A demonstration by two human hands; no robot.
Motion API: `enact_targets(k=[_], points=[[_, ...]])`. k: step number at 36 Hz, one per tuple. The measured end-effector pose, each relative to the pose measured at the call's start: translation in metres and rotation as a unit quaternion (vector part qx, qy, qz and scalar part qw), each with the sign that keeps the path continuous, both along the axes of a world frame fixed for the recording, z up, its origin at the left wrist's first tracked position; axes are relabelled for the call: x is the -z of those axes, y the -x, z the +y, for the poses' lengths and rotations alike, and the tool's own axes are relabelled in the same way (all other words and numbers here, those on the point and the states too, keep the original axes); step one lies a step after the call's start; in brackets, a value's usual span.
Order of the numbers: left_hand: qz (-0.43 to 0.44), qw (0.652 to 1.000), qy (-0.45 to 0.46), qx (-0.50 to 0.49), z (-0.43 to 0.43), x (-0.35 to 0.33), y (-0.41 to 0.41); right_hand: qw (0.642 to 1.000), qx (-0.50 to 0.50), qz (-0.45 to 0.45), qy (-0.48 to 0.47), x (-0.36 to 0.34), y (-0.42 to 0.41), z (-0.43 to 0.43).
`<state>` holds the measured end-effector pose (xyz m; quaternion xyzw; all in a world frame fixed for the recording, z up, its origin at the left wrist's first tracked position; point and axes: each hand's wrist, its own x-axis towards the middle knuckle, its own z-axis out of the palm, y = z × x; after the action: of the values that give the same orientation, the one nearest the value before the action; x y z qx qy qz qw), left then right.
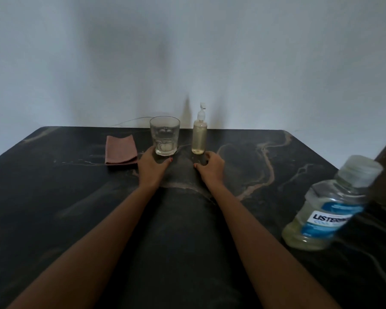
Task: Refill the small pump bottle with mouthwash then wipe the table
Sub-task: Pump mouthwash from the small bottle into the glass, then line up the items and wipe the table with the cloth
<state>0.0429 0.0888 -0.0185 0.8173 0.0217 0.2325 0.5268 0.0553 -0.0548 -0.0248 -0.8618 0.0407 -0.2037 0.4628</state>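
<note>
Marbled black table (54, 197): left hand (151, 167) lies spread at the glass (164, 136) base, gripping nothing. Right hand (210, 167), loosely curled and empty, rests just before the pump bottle (199, 139).

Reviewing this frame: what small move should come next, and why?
Probably slide the left hand over to the folded cloth just beside it. The pump bottle looks filled nearly to its neck with its pump on, and the mouthwash bottle is capped, so the refill seems done and wiping seems due.
</note>
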Motion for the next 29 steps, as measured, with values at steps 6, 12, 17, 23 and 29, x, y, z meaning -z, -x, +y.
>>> enact_targets(k=[6, 12, 17, 23, 29], points=[[0.024, 0.998, -0.035, 0.043, -0.004, 0.001, 0.042, 0.999, -0.028, 0.010, 0.021, 0.000, 0.044, -0.006], [-0.001, 0.994, -0.050, 0.093, -0.008, -0.006, 0.079, 0.999, -0.046, 0.007, -0.026, 0.003, 0.092, -0.022], [-0.021, 0.992, -0.034, 0.124, -0.015, -0.013, 0.103, 0.998, -0.048, -0.004, -0.042, 0.001, 0.135, -0.041], [-0.025, 0.985, -0.006, 0.171, -0.040, -0.019, 0.129, 0.997, -0.071, -0.012, -0.033, -0.004, 0.191, -0.065], [-0.015, 0.969, 0.012, 0.247, -0.079, -0.019, 0.150, 0.997, -0.030, -0.056, -0.033, -0.013, 0.236, -0.103]])
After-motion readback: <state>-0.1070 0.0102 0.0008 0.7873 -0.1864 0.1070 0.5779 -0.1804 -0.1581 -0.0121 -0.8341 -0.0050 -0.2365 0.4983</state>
